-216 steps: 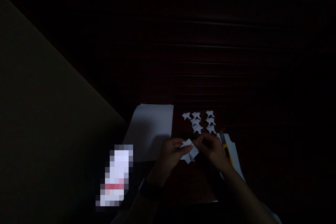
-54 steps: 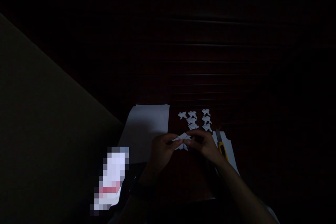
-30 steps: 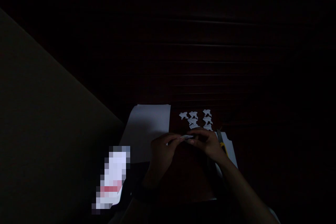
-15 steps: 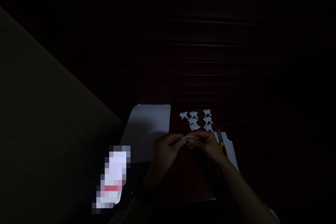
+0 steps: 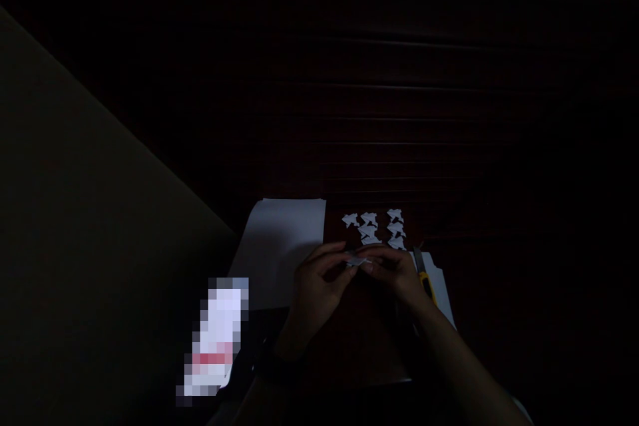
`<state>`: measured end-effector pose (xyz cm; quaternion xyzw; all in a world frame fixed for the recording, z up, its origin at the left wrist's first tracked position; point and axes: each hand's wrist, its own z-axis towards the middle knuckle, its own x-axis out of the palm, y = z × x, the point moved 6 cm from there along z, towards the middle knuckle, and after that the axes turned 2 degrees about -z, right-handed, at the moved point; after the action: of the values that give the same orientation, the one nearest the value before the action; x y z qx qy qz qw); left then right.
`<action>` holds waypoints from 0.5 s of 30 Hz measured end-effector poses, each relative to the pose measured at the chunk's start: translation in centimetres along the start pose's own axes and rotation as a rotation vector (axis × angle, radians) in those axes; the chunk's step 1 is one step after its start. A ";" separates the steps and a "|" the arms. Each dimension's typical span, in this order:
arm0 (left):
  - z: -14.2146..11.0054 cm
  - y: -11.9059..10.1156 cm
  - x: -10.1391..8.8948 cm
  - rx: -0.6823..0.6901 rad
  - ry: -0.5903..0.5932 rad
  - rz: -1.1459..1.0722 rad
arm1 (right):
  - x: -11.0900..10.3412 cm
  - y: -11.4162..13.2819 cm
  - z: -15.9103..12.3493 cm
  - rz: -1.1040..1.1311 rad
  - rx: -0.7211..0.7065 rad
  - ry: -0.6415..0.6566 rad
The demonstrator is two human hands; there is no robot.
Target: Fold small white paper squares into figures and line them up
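A small piece of folded white paper (image 5: 356,259) is pinched between both hands above the dark table. My left hand (image 5: 322,283) grips its left side with thumb and fingertips. On the other side, my right hand (image 5: 394,273) is closed on the paper with thumb and forefinger. Just beyond the fingers lie several folded white paper figures, some in a left group (image 5: 368,231) and others in a right column (image 5: 396,229). Fingers cover part of the held paper, and the dim light hides its fold details.
A stack of white paper sheets (image 5: 284,233) lies to the left. At the right, a yellow utility knife (image 5: 425,283) rests on more white paper (image 5: 443,289). A lit, blurred-out screen (image 5: 214,336) is at lower left. Dark slatted panelling (image 5: 389,86) rises behind the table.
The folded paper has turned slightly between my fingers, showing more of its face. My left hand's upper fingers have lifted and spread a little. The figures on the table stay put.
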<state>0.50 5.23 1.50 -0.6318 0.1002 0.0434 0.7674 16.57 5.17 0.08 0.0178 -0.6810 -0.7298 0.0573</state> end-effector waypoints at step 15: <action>-0.3 1.2 0.2 -0.392 0.196 -0.270 | -0.1 0.8 -0.2 -0.118 -0.094 -0.037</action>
<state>0.41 5.21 0.29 -0.7774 0.0788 -0.1023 0.6157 16.73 4.96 0.88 0.0419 -0.6445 -0.7635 0.0023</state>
